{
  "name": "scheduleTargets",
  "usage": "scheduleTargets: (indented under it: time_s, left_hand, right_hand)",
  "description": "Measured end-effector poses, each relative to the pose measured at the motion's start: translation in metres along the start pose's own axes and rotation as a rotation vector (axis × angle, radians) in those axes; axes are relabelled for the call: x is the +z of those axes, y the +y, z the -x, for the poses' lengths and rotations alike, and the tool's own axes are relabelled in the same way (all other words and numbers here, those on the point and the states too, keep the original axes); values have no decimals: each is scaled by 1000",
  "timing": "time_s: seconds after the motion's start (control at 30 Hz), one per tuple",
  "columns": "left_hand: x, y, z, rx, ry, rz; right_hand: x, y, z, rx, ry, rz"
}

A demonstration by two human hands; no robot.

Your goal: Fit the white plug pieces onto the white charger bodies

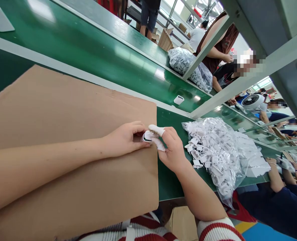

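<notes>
Over the cardboard's right edge, my left hand (pixel 127 139) is closed around a small white plastic housing (pixel 146 140), its open end facing right. My right hand (pixel 173 147) wears white finger covers on the thumb and forefinger. Those two fingers pinch at the housing's open end, on what looks like a small white plastic part (pixel 150 134); the fingers partly hide it. To the right of my right hand lies an open clear plastic bag (pixel 213 144) full of white plastic parts with prongs, some spilling from its mouth.
A brown cardboard sheet (pixel 63 110) covers much of the green bench. Beyond a pale rail, a white housing (pixel 179 99) lies on the green conveyor (pixel 100 57). Another filled bag (pixel 181 60) sits across it. A metal post (pixel 213 97) slants at right; co-workers are beyond and at right.
</notes>
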State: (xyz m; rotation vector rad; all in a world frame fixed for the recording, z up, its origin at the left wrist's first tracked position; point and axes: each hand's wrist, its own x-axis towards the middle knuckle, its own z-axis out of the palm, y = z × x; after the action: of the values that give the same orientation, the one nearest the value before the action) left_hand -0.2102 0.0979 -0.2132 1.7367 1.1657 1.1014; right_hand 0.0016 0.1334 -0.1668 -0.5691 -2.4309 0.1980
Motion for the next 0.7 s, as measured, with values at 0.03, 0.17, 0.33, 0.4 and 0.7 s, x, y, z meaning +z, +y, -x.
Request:
scheduleTargets:
  time_s: [0.03,0.17,0.33,0.4,0.7]
  left_hand:
    - [0,0,0,1,-2,-1]
    - [-1,0,0,-4,-10,6]
    - [-1,-1,-1,6,-13,28]
    - [-1,-2,-2,-1,-8,21]
    - [-1,0,0,-64,-27,-1]
  right_hand:
    - [1,1,0,15,-15,1]
    - [3,4,1,78,-36,6]
    - [4,4,3,46,26,22]
    - [5,3,2,44,13,6]
    - [5,-1,-3,108,-81,31]
